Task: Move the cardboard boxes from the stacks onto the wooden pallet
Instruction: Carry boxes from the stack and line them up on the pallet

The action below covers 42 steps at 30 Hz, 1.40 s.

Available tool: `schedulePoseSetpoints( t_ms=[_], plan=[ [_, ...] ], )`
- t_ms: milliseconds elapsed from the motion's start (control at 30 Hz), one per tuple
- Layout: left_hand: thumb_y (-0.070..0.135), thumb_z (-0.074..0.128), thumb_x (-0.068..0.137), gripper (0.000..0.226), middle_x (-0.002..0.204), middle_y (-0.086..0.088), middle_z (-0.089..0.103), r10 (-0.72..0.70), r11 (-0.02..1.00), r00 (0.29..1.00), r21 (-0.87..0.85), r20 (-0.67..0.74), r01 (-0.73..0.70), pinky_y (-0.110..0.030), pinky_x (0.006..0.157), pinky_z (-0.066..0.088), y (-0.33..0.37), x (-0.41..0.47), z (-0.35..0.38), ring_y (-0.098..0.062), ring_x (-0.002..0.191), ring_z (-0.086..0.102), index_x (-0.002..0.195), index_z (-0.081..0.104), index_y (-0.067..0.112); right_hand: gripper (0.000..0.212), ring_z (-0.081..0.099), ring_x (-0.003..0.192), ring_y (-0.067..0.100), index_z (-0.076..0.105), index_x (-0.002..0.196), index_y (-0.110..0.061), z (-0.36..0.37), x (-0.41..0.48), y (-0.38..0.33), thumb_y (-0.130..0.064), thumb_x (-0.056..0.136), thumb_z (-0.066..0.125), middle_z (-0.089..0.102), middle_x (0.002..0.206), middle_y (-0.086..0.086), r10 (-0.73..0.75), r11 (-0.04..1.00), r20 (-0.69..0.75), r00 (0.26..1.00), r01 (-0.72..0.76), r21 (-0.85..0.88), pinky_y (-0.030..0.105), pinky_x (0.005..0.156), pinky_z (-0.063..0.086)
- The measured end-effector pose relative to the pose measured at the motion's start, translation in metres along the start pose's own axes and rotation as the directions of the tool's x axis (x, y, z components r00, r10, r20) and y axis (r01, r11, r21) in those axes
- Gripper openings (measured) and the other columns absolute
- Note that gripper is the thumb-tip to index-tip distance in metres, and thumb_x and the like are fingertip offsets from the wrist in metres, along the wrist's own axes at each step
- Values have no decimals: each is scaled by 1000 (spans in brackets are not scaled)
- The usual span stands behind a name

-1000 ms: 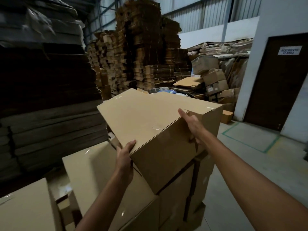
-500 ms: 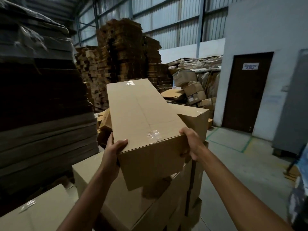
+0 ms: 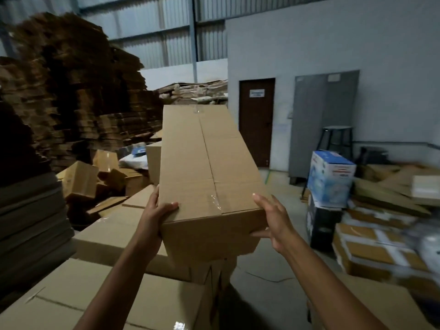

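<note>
The long brown cardboard box (image 3: 207,167), its top seam taped shut, is held in the air in front of the person, the near end low and the far end tilted up and away. It hangs above the corner of a stack of similar plain cardboard boxes (image 3: 114,239) at lower left, and whether its underside touches them cannot be told.

The left hand (image 3: 154,217) grips the near left corner, thumb hooked over the top face and fingers against the left side. The right hand (image 3: 273,217) presses the near right corner with its fingers (image 3: 260,198) straight along the side and the thumb laid across the end face.

Tall piles of flattened brown cardboard (image 3: 71,91) fill the left background. Behind the box stand a dark brown door (image 3: 256,120) and a grey metal cabinet (image 3: 323,120), with a black stool (image 3: 337,139) beside it. A blue and white printed carton (image 3: 331,177) sits on a dark box at right, on the grey concrete floor (image 3: 269,270).
</note>
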<state>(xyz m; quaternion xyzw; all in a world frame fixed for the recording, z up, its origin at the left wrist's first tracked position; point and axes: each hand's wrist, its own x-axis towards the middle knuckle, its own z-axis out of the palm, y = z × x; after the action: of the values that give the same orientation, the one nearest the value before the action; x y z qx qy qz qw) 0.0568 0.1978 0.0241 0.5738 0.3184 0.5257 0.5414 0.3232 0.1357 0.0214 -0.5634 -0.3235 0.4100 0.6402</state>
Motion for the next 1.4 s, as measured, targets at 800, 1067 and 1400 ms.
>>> schedulePoseSetpoints(
  t_ms=[800,1067,1400],
  plan=[
    [35,78,66,94,137,-8,57,-146,962,816,-111,560,248,-51,100,52,-44,-355,366,-32,120,61,149,36,32,13,67,94,19,68,103,-30,-422,-426,21,-28,90,71,71,110,-2,-2,995,-632,775,67,80,47,75,60],
    [29,75,69,78,131,-10,64,-274,905,733,-92,623,416,-50,98,52,-84,-457,464,-33,117,63,143,47,29,15,60,99,13,64,99,-44,-534,-521,50,-57,94,60,64,102,-17,56,998,-731,680,-27,51,58,100,51],
    [33,78,71,83,135,-16,60,-511,753,604,-21,611,658,-46,89,53,-183,-476,574,-37,117,61,146,45,24,55,50,115,31,51,142,-20,-662,-483,88,-47,96,62,53,122,2,300,948,-762,574,-268,171,63,97,47]
  ],
)
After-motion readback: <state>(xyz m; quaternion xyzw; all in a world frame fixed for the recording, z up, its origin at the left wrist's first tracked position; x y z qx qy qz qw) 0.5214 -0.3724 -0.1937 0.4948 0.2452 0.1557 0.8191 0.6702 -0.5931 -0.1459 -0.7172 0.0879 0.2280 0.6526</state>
